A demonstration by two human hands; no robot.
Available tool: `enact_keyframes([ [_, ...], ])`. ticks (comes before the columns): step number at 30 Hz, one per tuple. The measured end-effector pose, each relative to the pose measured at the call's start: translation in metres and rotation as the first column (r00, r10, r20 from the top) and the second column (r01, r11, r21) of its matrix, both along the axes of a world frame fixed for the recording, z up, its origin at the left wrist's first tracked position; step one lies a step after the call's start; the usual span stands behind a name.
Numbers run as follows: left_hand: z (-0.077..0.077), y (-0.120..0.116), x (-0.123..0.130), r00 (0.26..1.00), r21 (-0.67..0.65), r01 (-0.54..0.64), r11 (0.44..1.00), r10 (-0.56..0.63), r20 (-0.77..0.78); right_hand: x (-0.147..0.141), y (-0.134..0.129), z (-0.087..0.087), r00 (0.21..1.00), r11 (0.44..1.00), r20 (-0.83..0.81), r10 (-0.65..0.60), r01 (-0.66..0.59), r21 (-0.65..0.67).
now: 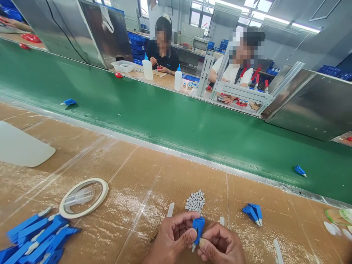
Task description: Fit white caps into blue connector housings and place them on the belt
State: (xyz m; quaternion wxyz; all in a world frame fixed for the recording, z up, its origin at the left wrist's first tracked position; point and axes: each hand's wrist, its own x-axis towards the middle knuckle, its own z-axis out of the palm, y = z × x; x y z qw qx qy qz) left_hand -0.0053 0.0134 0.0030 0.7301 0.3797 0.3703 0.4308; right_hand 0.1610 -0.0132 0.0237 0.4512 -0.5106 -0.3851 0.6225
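Near the front middle of the table, my left hand (pixel 174 236) pinches a small blue plastic part (pixel 197 226) between thumb and forefinger. The part is roughly upright, with a pale tip at its bottom. From the other side, my right hand (pixel 222 244) closes thumb and fingertips on its lower edge; whether a tiny piece is also between them, I cannot tell. Just beyond my hands lies a pile of small grey pieces (pixel 195 201). A few similar blue parts (pixel 253 213) lie to the right, and a heap of longer blue parts (pixel 41 236) fills the front left.
A tape ring (pixel 104 189) with a clear plastic piece inside lies left. Beyond the cardboard-covered table (pixel 132 168) runs a green conveyor belt (pixel 165 110) carrying blue parts. Across it, two people sit near white bottles (pixel 147 69) and a metal-framed fixture (pixel 242 92).
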Motion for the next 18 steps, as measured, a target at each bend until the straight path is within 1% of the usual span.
enact_keyframes([
  [3,-0.0027,-0.0017,0.0007,0.999,-0.026,0.023,0.999,-0.021,0.046,0.0059,0.0043,-0.0082,0.987,0.996,-0.142,0.08,-0.085,-0.025],
  [5,-0.0049,-0.0028,0.0015,0.997,-0.03,0.039,0.999,-0.037,0.071,0.007,0.0055,-0.0112,0.98,0.995,-0.186,0.075,-0.084,-0.044],
  [9,-0.0084,-0.0038,0.0026,0.996,-0.024,0.054,0.998,-0.052,0.066,0.004,0.0056,-0.0078,0.975,0.992,-0.224,0.004,-0.032,-0.124],
  [12,-0.0095,-0.0038,0.003,0.996,-0.018,0.054,0.998,-0.053,0.074,0.0028,0.006,-0.0045,0.971,0.984,-0.239,-0.014,-0.03,-0.178],
  [15,-0.0092,-0.0038,0.0028,0.996,-0.001,0.048,0.999,-0.048,0.075,0.0036,0.0065,-0.0045,0.97,0.983,-0.242,-0.005,-0.04,-0.182],
  [18,-0.0081,-0.0041,0.0021,0.996,0.007,0.045,0.999,-0.046,0.07,0.0043,0.0063,-0.0055,0.971,0.986,-0.238,0.022,-0.061,-0.158],
])
